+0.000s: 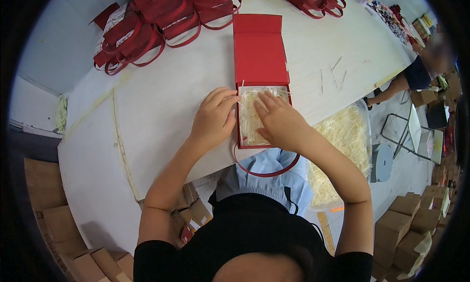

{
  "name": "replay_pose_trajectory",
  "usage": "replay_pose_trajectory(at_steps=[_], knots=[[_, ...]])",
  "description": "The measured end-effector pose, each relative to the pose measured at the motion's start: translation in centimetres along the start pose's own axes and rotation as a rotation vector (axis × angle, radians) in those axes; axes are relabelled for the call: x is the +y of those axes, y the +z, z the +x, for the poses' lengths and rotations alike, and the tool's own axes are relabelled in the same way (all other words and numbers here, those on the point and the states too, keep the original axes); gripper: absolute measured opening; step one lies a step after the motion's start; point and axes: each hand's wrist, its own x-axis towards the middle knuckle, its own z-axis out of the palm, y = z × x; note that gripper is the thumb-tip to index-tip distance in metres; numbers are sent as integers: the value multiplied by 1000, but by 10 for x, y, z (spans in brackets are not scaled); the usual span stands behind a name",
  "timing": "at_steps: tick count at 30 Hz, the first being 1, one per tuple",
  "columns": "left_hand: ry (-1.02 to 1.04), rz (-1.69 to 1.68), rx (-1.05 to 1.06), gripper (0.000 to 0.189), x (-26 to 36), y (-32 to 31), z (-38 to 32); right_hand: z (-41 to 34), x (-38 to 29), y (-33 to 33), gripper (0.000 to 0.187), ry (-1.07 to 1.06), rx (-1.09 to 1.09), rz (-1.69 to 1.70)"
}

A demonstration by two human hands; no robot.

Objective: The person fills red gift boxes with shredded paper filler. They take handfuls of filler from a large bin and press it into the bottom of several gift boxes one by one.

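Observation:
In front of me at the table's edge lies a red gift box [261, 58], its hinged lid folded back away from me. Pale shredded paper filling [249, 126] covers the inside of the box. My right hand [281, 122] rests palm down on the filling with its fingers spread. At the box's left wall is my left hand [214, 115], fingers slightly apart and fingertips by the rim; no object shows in it. A red ribbon handle [266, 175] loops from the box's near side over the table edge.
Several red boxes with ribbon handles [172, 14] are stacked at the far left of the white table [165, 98]; more [312, 1] stand farther right. Right of me is a clear bin of shredded paper [341, 135]. Cardboard boxes [400, 223], a folding chair [411, 131] and a person [415, 74] are beyond.

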Motion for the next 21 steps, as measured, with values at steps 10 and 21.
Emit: replay_pose_trajectory(at_steps=[10,21], knots=[[306,438,-659,17,3,16,49,7,-4,30,49,279,-343,-478],[203,991,-674,22,22,82,41,4,7,39,39,239,-3,-213]])
